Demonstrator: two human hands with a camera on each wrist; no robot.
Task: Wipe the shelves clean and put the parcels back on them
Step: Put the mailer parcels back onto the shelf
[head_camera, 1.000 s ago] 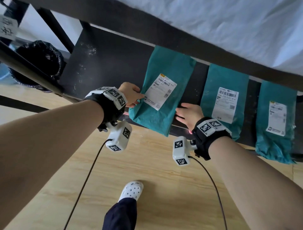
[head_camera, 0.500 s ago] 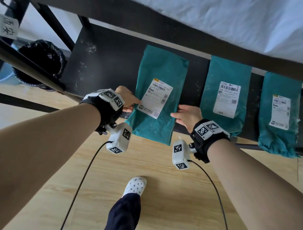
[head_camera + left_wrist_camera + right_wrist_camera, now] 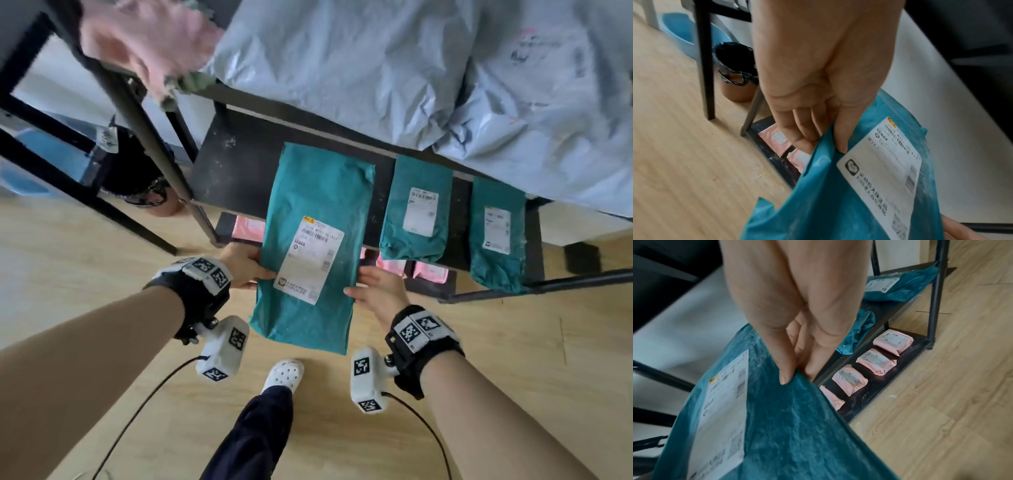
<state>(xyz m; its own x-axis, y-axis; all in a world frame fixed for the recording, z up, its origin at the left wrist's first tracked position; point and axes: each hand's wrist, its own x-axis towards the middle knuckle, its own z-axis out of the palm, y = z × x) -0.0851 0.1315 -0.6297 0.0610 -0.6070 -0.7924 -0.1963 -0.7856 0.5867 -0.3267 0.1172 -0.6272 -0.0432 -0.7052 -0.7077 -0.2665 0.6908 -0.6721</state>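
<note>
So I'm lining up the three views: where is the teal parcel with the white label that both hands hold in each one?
Head: teal parcel at centre, between the hands.
Left wrist: lower right, under the thumb.
Right wrist: lower left.
Shared landmark: pink parcels on the bottom shelf.

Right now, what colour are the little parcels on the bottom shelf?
Pink, seen best from the right wrist view.

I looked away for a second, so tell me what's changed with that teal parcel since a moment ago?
Both hands, left and right, now grip the teal parcel by its edges and have drawn it off the middle shelf toward the person. The other two teal parcels stayed put.
</note>
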